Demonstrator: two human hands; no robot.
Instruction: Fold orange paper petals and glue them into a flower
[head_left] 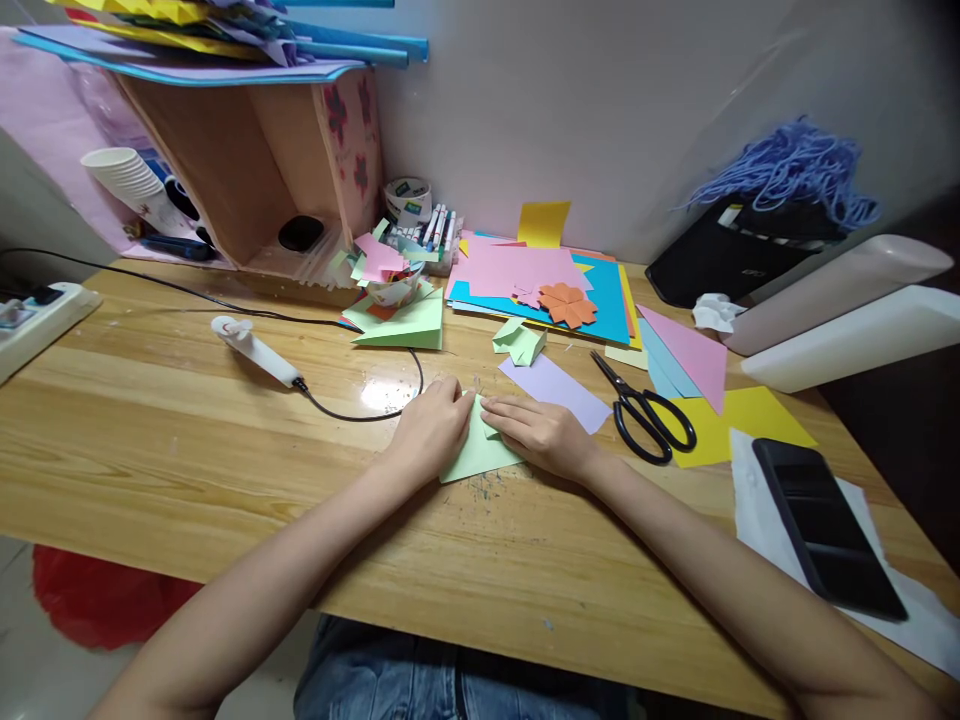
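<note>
A folded sheet of light green paper (480, 458) lies on the table in front of me, one corner pointing towards me. My left hand (433, 428) is closed with curled fingers on its left edge, the thumb near the top fold. From the other side my right hand (541, 436) holds the paper down, its fingers pressed together over a folded flap. The fingertips of both hands nearly meet at the top of the sheet. Part of the paper is hidden under the right hand. Just beyond the hands are a folded green paper piece (519, 343) and a lilac paper strip (559, 392).
Black-handled scissors (645, 408) lie right of my hands, near yellow paper (765, 425) and a phone (829, 525). A white device (259, 352) with a black cable lies left. Behind are coloured sheets (525, 270), an orange paper flower (568, 305) and a scrap-filled bowl (395, 290).
</note>
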